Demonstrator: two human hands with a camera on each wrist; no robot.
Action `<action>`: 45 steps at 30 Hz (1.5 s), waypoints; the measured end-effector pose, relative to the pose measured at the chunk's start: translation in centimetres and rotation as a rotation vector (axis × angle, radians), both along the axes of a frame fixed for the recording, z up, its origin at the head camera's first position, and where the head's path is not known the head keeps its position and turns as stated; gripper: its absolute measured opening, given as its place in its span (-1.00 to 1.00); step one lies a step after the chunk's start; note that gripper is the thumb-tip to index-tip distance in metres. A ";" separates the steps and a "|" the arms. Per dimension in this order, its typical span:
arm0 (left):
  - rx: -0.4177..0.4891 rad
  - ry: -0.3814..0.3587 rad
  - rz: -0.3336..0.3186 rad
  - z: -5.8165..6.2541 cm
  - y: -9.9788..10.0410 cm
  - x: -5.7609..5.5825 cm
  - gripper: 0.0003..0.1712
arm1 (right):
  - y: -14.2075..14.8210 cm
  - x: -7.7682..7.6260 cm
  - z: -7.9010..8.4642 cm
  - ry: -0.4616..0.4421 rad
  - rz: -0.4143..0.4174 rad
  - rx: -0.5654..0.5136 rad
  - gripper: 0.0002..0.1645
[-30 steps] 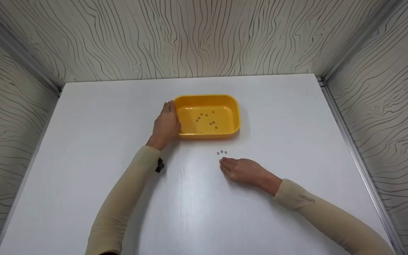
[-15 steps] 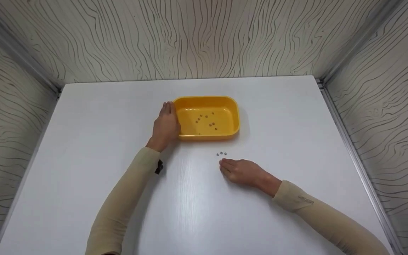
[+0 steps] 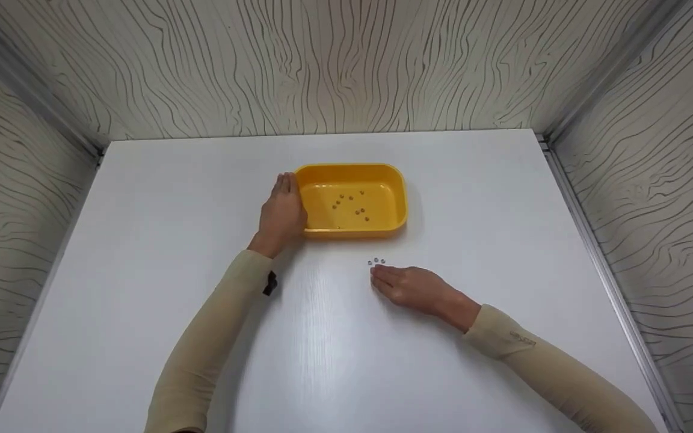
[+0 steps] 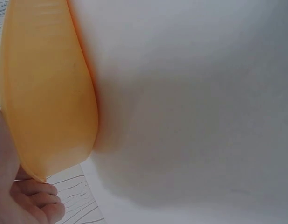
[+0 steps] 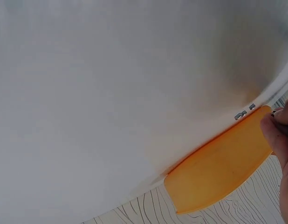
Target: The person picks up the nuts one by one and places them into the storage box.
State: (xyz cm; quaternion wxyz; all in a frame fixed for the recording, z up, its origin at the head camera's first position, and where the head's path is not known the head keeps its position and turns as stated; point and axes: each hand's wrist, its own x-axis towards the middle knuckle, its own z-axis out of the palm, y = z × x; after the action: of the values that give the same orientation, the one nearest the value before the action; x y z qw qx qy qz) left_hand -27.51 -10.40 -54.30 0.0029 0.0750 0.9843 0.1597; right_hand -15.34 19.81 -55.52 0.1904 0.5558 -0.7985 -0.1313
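My left hand grips the left side of a yellow plastic tub; in the left wrist view, its curled fingers show at the tub's corner. Several small round metal pieces that look like nuts lie scattered on the tub floor. In front of the tub, three more small metal nuts sit close together on the table. Right beside them is my right hand, its fingertips bunched. The right wrist view shows its thumb and finger pinching a tiny shiny piece, apparently another nut.
The white tabletop reaches back to a wood-grain panel. Similar panels with metal edge strips flank it left and right. A small black item sits at the left sleeve cuff.
My right hand has shifted slightly forward, so its fingertips now come right up to the three nuts. The left hand and the tub keep their place.
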 end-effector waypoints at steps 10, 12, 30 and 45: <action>0.005 0.009 -0.011 0.0 0.0 0.1 -0.31 | -0.3 -0.5 1.1 -0.062 -0.015 -0.120 -0.44; 0.006 0.013 -0.009 0.0 0.0 0.1 -0.32 | -0.3 -0.7 1.3 -0.075 -0.011 -0.160 -0.44; -0.005 -0.045 0.014 0.3 0.1 0.1 -0.27 | -1.6 -2.2 3.2 -0.468 -0.060 -0.654 -0.49; 0.005 -0.093 0.036 0.4 0.3 0.0 -0.27 | -3.2 -3.6 4.7 -0.728 -0.189 -0.937 -0.62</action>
State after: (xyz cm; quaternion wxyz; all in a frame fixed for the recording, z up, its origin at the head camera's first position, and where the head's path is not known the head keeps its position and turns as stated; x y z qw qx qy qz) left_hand -27.47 -10.07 -53.92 0.0455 0.0498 0.9839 0.1653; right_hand -18.90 16.58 -50.81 0.1170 0.3487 -0.8311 0.4172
